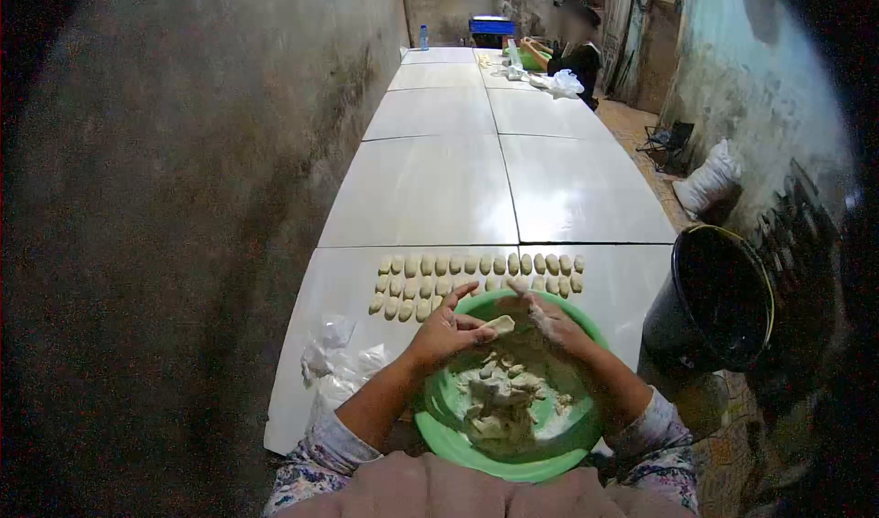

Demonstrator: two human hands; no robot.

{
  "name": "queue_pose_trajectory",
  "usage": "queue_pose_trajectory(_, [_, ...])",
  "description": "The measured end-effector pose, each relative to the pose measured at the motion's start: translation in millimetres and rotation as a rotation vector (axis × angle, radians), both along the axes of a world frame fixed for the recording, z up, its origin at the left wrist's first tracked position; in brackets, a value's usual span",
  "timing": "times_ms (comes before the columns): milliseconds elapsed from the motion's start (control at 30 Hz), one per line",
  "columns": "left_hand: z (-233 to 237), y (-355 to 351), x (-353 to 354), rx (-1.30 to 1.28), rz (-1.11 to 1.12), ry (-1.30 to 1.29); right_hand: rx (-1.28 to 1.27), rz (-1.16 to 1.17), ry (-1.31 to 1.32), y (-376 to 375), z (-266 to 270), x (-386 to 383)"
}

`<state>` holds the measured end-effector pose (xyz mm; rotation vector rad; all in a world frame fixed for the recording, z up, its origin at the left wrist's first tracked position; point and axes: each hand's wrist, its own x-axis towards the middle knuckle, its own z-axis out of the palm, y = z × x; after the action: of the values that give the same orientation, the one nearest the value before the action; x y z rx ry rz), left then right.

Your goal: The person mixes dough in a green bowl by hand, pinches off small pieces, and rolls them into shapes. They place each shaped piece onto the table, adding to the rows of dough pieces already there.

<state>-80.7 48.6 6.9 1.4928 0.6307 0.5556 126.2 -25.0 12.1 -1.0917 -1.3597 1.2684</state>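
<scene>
A small oblong piece of dough [500,325] is pinched between the thumb and fingers of my left hand [450,331], over the left side of a green bowl [522,470]. My right hand [553,324], dusted with flour, is held over the bowl's right side with its fingers stretched out and nothing visible in them. Inside the bowl lies a lumpy mass of dough [502,399] with loose flour around it. Beyond the bowl, several shaped dough pieces [426,264] are lined up in rows on the white table; my hands and the bowl hide part of the nearer rows.
Crumpled clear plastic bags [343,362] lie left of the bowl on the long white table [421,184]. A black bucket [700,298] stands at the right edge. At the far end, another person [577,56] works near a green basin and white bags [563,82]. A wall borders the left.
</scene>
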Motion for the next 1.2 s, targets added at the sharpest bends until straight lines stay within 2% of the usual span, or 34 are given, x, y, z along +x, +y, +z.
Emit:
queue_pose_trajectory(33, [-4.0, -0.8, 0.0, -0.15, 0.005, -0.12, 0.082, 0.248, 0.204, 11.6, -19.4, 2.4])
queue_pose_trajectory(67, [-5.5, 0.7, 0.6, -0.148, 0.006, -0.12, 0.083, 0.249, 0.203, 12.2, -37.3, 5.4])
queue_pose_trajectory(133, [-5.7, 1.8, 2.4, -0.175, 0.058, -0.131, 0.059, 0.204, 0.01, 10.1, -30.5, -14.3])
queue_pose_trajectory(167, [-4.7, 2.0, 0.9, -0.161, 0.014, -0.103, 0.168, 0.241, -0.073, 10.4, -30.3, -15.5])
queue_pose_trajectory(200, [-1.4, 0.9, 0.7, -0.163, 0.011, -0.1, 0.166, 0.237, -0.071, 8.6, -22.2, -19.7])
queue_pose_trajectory(267, [2.6, -0.2, 0.7, -0.176, 0.042, -0.065, 0.031, 0.174, 0.192, 2.8, -0.2, -28.6])
queue_pose_trajectory(300, [-1.8, 0.7, 0.8, -0.198, 0.027, -0.133, 0.144, 0.037, 0.025, 8.1, -6.6, -24.0])
queue_pose_trajectory(333, [-4.9, 2.1, 0.4, -0.199, 0.03, -0.135, 0.142, 0.04, 0.024, 8.6, -11.0, -19.0])
queue_pose_trajectory(400, [-7.1, 3.9, 0.4, -0.192, 0.015, -0.163, 0.221, 0.154, -0.187, 8.6, -10.1, -14.9])
queue_pose_trajectory(433, [-7.5, 3.8, 0.2, -0.193, 0.016, -0.163, 0.295, 0.133, -0.357, 2.9, -0.4, -16.0])
queue_pose_trajectory(467, [-7.8, 3.0, 0.0, -0.201, 0.009, -0.197, 0.294, 0.134, -0.357, 0.9, 1.7, -16.2])
queue_pose_trajectory(533, [-9.2, 2.6, 0.5, -0.21, 0.002, -0.23, 0.112, 0.156, -0.3, -2.7, 4.1, -16.2])
queue_pose_trajectory(567, [-11.5, 3.7, 0.9, -0.109, 0.01, -0.174, 0.111, 0.156, -0.299, -3.8, 9.1, -16.2])
queue_pose_trajectory(600, [-14.3, 5.1, 1.3, -0.009, 0.017, -0.118, 0.198, 0.116, -0.45, -3.9, 17.9, -16.3])
queue_pose_trajectory(667, [-19.9, 5.5, 1.3, -0.031, -0.008, -0.153, 0.37, 0.028, -0.747, -4.5, 29.0, -15.5])
queue_pose_trajectory(700, [-19.6, 5.2, 1.4, -0.017, -0.005, -0.107, 0.395, 0.023, -0.589, -2.9, 21.5, -12.0])
queue_pose_trajectory(733, [-18.7, 4.8, 1.3, -0.002, -0.003, -0.062, 0.394, 0.018, -0.587, -2.3, 16.3, -10.1])
queue_pose_trajectory(800, [-13.2, 1.3, -0.7, 0.009, -0.01, -0.057, 0.353, -0.022, -0.658, -1.3, 13.3, -9.7])
queue_pose_trajectory(933, [-12.8, -0.9, -0.2, -0.169, 0.03, -0.142, 0.316, -0.073, -0.744, -3.1, 15.9, -8.5])
queue_pose_trajectory(1000, [-16.1, 0.6, 1.9, 0.149, 0.114, -0.067, 0.217, -0.092, -0.381, -0.7, 4.1, 0.0])
queue_pose_trajectory(1033, [-5.8, -6.7, 3.4, 0.071, 0.154, -0.128, 0.173, -0.109, -0.358, -0.8, 7.2, 3.4])
queue_pose_trajectory(1067, [-16.1, -2.3, 4.6, 0.26, 0.19, -0.174, 0.173, -0.126, -0.365, -1.6, 10.6, 7.3])
queue_pose_trajectory(1133, [-12.1, -0.5, -0.4, 0.712, 0.315, 0.066, 0.1, -0.173, 0.003, -1.0, 14.5, 15.8])
queue_pose_trajectory(1167, [-14.6, -4.0, 1.9, 0.715, 0.308, 0.058, 0.106, -0.216, -0.128, 2.6, 14.2, 26.3])
queue_pose_trajectory(1200, [-16.4, -9.5, 3.6, 0.81, 0.397, 0.282, 0.108, -0.222, -0.131, 1.3, 18.4, 35.6])
